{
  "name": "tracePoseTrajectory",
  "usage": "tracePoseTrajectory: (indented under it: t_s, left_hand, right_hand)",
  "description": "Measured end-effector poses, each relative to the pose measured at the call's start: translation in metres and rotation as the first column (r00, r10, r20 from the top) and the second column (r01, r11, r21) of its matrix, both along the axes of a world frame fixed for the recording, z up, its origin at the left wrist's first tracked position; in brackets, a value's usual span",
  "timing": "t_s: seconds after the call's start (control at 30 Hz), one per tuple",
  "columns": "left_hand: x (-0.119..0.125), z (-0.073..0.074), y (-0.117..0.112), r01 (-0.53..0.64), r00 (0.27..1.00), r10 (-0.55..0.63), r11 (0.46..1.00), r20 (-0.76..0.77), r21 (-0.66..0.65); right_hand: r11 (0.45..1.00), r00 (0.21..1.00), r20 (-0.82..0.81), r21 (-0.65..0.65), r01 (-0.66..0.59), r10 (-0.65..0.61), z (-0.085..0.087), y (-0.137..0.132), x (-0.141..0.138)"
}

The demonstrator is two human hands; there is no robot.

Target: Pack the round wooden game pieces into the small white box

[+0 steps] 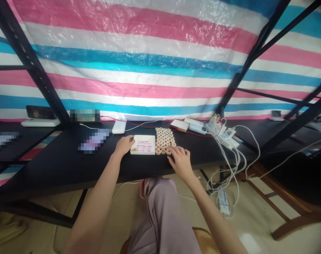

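Observation:
A small white tray [150, 151] with red lines sits on the black table [70, 162], one round wooden game piece [134, 149] in its near left corner. My left hand [124, 144] rests against the tray's left edge, fingers curled on it. Right of the tray lie several round wooden pieces [164, 137] with red and dark marks, packed in rows. My right hand [180, 159] is at the near end of those rows, fingertips touching the closest pieces, fingers bent and slightly apart.
Behind the pieces lie a white power bank [119, 126], a flat box [179, 125], a white device [196, 127] and a power strip [225, 139] with white cables hanging off the edge. Black shelf struts [28, 56] rise left and right. A wooden chair [290, 201] stands at right.

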State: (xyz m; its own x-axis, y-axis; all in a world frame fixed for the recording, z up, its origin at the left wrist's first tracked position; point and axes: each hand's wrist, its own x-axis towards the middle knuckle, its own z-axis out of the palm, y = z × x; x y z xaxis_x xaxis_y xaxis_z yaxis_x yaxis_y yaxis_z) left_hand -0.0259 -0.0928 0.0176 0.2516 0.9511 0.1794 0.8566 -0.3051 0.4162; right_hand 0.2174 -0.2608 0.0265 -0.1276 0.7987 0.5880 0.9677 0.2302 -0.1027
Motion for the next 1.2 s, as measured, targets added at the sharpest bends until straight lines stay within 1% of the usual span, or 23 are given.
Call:
tracePoseTrajectory:
  t_s: [0.07, 0.1, 0.13, 0.2, 0.27, 0.3, 0.37, 0.4, 0.43, 0.5, 0.53, 0.6, 0.67, 0.73, 0.87, 0.93, 1.0, 1.03, 1.1, 1.13, 1.17, 1.2]
  left_hand:
    - [0.001, 0.000, 0.000, 0.002, 1.000, -0.002, 1.000, -0.005, 0.003]
    - [0.001, -0.001, -0.001, 0.002, 1.000, -0.002, 1.000, -0.005, 0.008]
    - [0.001, -0.001, -0.001, 0.002, 1.000, -0.002, 1.000, -0.004, 0.014]
    - [0.000, -0.002, -0.001, 0.002, 1.000, -0.002, 1.000, -0.001, 0.023]
    - [-0.001, -0.002, -0.001, 0.003, 1.000, -0.003, 1.000, 0.001, 0.025]
    - [-0.001, -0.003, 0.000, 0.001, 1.000, -0.001, 1.000, 0.000, 0.022]
    - [-0.002, -0.003, 0.001, -0.006, 1.000, 0.006, 1.000, -0.002, 0.012]
    - [-0.002, -0.003, 0.001, -0.009, 1.000, 0.009, 1.000, -0.002, 0.007]
    - [-0.002, -0.003, 0.002, -0.010, 1.000, 0.010, 1.000, -0.001, 0.002]
    - [-0.001, -0.002, 0.003, -0.006, 1.000, 0.006, 1.000, -0.001, -0.001]
    - [-0.001, -0.002, 0.003, -0.005, 1.000, 0.005, 1.000, -0.001, -0.001]
    - [-0.001, -0.001, 0.002, -0.005, 1.000, 0.005, 1.000, -0.005, -0.005]
    - [-0.001, 0.000, 0.002, -0.004, 1.000, 0.004, 1.000, -0.012, -0.010]
    - [0.000, 0.000, 0.002, -0.005, 1.000, 0.004, 1.000, -0.019, -0.011]
    - [0.000, 0.001, 0.001, -0.009, 1.000, 0.009, 1.000, -0.028, -0.009]
    - [0.000, 0.002, 0.001, -0.010, 0.999, 0.010, 1.000, -0.032, -0.010]
    - [-0.001, 0.003, 0.000, -0.013, 0.999, 0.012, 1.000, -0.034, -0.017]
    - [-0.001, 0.003, 0.000, -0.014, 0.999, 0.013, 1.000, -0.034, -0.019]
    - [-0.001, 0.003, 0.000, -0.013, 0.999, 0.013, 1.000, -0.034, -0.015]
    - [-0.001, 0.004, 0.000, -0.009, 0.999, 0.008, 1.000, -0.034, -0.012]
    - [0.000, 0.004, 0.000, -0.005, 0.999, 0.005, 1.000, -0.033, -0.009]
    - [0.000, 0.004, 0.000, -0.001, 0.999, 0.001, 1.000, -0.032, -0.007]
  right_hand:
    - [0.996, 0.996, -0.010, -0.002, -0.088, 0.088, 0.017, 0.002, -0.019]
    - [0.987, 0.987, 0.009, -0.019, -0.159, 0.159, 0.024, 0.006, -0.030]
    - [0.973, 0.973, 0.039, -0.053, -0.226, 0.228, 0.031, 0.013, -0.041]
    - [0.946, 0.949, 0.090, -0.153, -0.287, 0.302, 0.037, 0.035, -0.061]
    - [0.901, 0.917, 0.122, -0.272, -0.338, 0.380, 0.035, 0.061, -0.075]
    - [0.861, 0.891, 0.118, -0.338, -0.379, 0.438, 0.032, 0.073, -0.080]
    - [0.779, 0.853, 0.023, -0.420, -0.466, 0.522, 0.024, 0.095, -0.084]
    - [0.744, 0.840, -0.050, -0.437, -0.505, 0.540, 0.021, 0.103, -0.084]
    - [0.721, 0.832, -0.129, -0.440, -0.535, 0.539, 0.017, 0.109, -0.083]
    - [0.701, 0.821, -0.253, -0.430, -0.569, 0.511, 0.012, 0.116, -0.079]
    - [0.697, 0.816, -0.288, -0.423, -0.578, 0.502, 0.011, 0.117, -0.076]
    - [0.688, 0.801, -0.318, -0.409, -0.599, 0.508, 0.011, 0.117, -0.070]
    - [0.679, 0.791, -0.314, -0.405, -0.612, 0.525, 0.012, 0.117, -0.064]
    - [0.690, 0.803, -0.286, -0.410, -0.596, 0.524, 0.013, 0.117, -0.060]
    - [0.758, 0.846, -0.214, -0.377, -0.533, 0.488, 0.012, 0.118, -0.061]
    - [0.776, 0.842, -0.257, -0.329, -0.538, 0.475, 0.012, 0.116, -0.061]
    - [0.796, 0.811, -0.371, -0.243, -0.555, 0.452, 0.012, 0.109, -0.057]
    - [0.814, 0.788, -0.437, -0.186, -0.551, 0.434, 0.013, 0.103, -0.051]
    - [0.872, 0.749, -0.546, -0.066, -0.486, 0.376, 0.013, 0.087, -0.033]
    - [0.903, 0.744, -0.575, -0.024, -0.430, 0.339, 0.012, 0.077, -0.020]
    - [0.936, 0.756, -0.586, 0.016, -0.351, 0.293, 0.011, 0.067, -0.007]
    - [0.956, 0.778, -0.576, 0.018, -0.293, 0.249, 0.009, 0.056, 0.007]
